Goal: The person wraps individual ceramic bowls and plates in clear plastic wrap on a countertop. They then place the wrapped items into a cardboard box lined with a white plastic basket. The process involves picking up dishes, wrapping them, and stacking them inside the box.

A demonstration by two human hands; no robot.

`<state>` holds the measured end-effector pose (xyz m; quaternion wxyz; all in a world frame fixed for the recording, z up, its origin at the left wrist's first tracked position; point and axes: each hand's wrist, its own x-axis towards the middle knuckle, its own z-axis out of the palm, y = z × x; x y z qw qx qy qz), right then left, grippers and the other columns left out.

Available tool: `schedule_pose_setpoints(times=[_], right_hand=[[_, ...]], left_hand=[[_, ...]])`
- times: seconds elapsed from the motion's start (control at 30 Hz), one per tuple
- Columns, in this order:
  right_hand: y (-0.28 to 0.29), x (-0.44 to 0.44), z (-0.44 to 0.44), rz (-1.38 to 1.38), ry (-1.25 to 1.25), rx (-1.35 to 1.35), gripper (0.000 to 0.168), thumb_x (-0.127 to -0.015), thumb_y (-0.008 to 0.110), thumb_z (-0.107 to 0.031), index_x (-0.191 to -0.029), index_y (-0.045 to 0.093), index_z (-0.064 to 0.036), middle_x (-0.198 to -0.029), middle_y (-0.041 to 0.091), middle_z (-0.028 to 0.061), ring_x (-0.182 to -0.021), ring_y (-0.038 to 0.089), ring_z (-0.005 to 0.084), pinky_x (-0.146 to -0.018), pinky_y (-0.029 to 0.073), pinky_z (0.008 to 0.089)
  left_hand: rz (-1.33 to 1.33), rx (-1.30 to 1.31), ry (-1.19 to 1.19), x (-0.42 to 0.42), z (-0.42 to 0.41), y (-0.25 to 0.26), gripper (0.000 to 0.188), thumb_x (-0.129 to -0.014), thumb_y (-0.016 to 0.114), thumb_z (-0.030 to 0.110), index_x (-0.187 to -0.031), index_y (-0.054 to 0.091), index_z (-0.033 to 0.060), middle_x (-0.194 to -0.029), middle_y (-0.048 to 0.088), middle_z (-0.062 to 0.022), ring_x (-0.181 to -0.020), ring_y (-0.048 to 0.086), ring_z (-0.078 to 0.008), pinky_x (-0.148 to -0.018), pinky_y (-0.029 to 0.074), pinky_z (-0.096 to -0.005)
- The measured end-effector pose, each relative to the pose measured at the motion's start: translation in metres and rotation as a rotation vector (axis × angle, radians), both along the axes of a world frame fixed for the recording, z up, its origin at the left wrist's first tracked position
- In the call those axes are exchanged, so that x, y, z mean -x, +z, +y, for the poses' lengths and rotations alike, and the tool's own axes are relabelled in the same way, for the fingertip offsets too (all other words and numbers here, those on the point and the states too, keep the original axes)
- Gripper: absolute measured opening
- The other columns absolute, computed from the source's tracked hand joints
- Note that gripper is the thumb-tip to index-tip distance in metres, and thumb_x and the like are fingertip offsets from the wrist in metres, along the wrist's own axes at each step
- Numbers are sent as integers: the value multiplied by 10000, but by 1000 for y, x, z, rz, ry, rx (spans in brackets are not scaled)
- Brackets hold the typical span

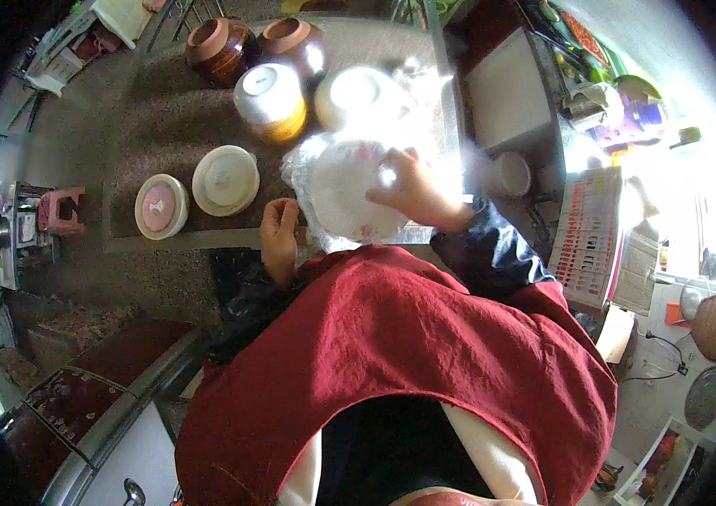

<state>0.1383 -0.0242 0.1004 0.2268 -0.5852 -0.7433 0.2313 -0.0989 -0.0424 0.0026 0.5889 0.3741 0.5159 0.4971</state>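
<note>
A round white dish or lid (344, 190) with faint pink marks lies in front of me, with clear plastic wrap (298, 167) around its left side. My right hand (412, 186) is over its right part, fingers bent and thumb towards the middle. A bright spot shows between those fingers; glare hides whether they grip something. Just left of the plastic, my left hand (280, 231) has its fingers curled, and their grip is unclear. Further left stand a lidded cream pot (226, 180) and a pot with a pink lid (158, 207).
Behind the dish are an upturned white-and-yellow bowl (271, 101), an upturned white bowl (351, 95) and two brown glazed jars (216, 47). They stand on a speckled table (162, 120). A pink stool (62, 210) is at left; a printed carton (586, 234) stands at right.
</note>
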Motion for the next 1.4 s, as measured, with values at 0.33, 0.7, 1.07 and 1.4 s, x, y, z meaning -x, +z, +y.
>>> schedule_pose_setpoints(times=[0.33, 0.7, 1.07, 1.4], right_hand=[[121, -42, -54, 822, -326, 212, 381, -762, 711, -111, -1092, 534, -44, -1003, 576, 55, -938, 549, 161, -824, 446, 311], [152, -174, -216, 1103, -683, -136, 354, -797, 716, -114, -1096, 543, -34, -987, 565, 11, -921, 532, 106, -837, 414, 271], [146, -330, -424, 130, -938, -339, 406, -929, 484, -275, -1200, 487, 27, -1070, 552, 154, -945, 547, 239, -815, 440, 345], [171, -391, -507, -943, -635, -352, 484, -975, 431, -269, -1358, 390, 24, -1369, 409, 237, -1240, 431, 340, -1016, 354, 444]], left_hand=[[-919, 311, -301, -50, 26, 17, 245, -907, 574, 224, -1059, 546, 34, -987, 586, -69, -929, 553, -171, -854, 440, -338], [-799, 559, -1091, -301, -47, 58, 254, -885, 586, 234, -1049, 571, 41, -1015, 602, -79, -950, 563, -194, -825, 456, -352], [-670, 804, -1503, -491, -226, 90, 263, -863, 598, 244, -1039, 597, 49, -1044, 618, -89, -971, 573, -217, -796, 472, -366], [-571, 719, -1481, -560, -236, 85, 272, -843, 609, 253, -1030, 620, 55, -1070, 633, -99, -990, 582, -238, -770, 486, -379]])
